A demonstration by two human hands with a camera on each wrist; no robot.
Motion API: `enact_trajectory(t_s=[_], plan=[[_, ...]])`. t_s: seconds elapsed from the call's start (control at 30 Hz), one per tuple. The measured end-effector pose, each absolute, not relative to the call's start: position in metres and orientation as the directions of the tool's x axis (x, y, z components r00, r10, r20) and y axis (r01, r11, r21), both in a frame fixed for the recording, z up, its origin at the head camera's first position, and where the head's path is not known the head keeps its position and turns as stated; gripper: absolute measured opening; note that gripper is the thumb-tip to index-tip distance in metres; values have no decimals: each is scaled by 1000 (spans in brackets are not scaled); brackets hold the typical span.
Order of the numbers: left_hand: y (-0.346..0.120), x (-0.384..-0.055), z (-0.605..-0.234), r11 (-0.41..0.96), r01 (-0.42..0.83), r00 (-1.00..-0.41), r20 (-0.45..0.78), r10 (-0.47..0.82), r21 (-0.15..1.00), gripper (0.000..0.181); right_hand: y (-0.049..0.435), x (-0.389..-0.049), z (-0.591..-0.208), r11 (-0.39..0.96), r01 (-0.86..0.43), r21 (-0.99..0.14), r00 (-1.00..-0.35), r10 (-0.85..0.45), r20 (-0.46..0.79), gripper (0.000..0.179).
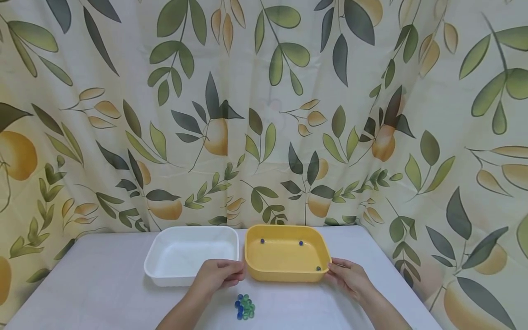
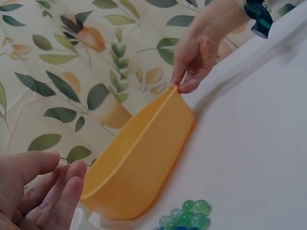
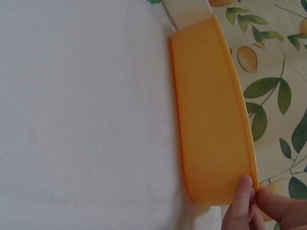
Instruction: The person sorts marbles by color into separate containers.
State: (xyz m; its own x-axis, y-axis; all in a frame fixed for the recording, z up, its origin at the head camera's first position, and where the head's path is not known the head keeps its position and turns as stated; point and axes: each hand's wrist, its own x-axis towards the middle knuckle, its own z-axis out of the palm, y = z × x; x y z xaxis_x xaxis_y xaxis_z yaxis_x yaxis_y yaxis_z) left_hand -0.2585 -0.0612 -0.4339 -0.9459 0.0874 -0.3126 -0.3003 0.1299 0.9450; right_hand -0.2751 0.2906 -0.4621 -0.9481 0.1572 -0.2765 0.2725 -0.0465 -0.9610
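Note:
A yellow tray (image 1: 288,276) stands on the white table, with 3 small dark marbles inside: one marble (image 1: 262,241) at the back left, another marble (image 1: 301,243) at the back right, a third marble (image 1: 318,268) near the right front corner. My right hand (image 1: 348,277) pinches the tray's right front rim between thumb and fingers, as the right wrist view shows closely. Beside the tray's left wall is my left hand (image 1: 218,276), its fingers loosely bent; no object shows in it. Whether its fingertips touch the wall is unclear.
A white tray (image 1: 162,280) stands left of the yellow one, partly behind my left hand. Several green and blue glass marbles (image 1: 245,307) lie clustered on the table (image 1: 103,284) in front. A leaf-and-fruit patterned curtain (image 1: 264,137) hangs behind and along the sides.

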Motion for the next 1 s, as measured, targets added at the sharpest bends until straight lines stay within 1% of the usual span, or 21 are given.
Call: enact_trajectory(t_s=[0.17,0.3,0.37,0.5,0.6,0.8,0.87,1.0], plan=[[-64,-254,-444,178,-350,-930,-364,53,920,31,290,-276,-463,-40,277,-960,-946,163,-280,53],[-69,-251,-455,222,-369,-919,-390,59,903,30,291,-277,-463,-40,283,-958,-944,168,-285,52],[-74,-248,-461,226,-354,-922,-379,80,908,30,291,-277,-463,-39,281,-959,-944,166,-284,52],[-81,-243,-473,206,-288,-941,-317,122,935,31,291,-278,-463,-44,278,-959,-944,169,-282,53],[-85,-241,-480,200,-258,-948,-288,136,945,28,291,-278,-463,-47,280,-959,-944,167,-284,55],[-86,-240,-496,249,-271,-942,-310,132,930,22,292,-277,-464,-44,289,-956,-940,173,-292,56],[-85,-240,-501,266,-277,-941,-317,119,923,22,292,-277,-465,-44,290,-956,-941,171,-293,55],[-82,-238,-508,314,-247,-951,-291,103,917,24,293,-277,-465,-52,285,-957,-943,164,-289,55]])
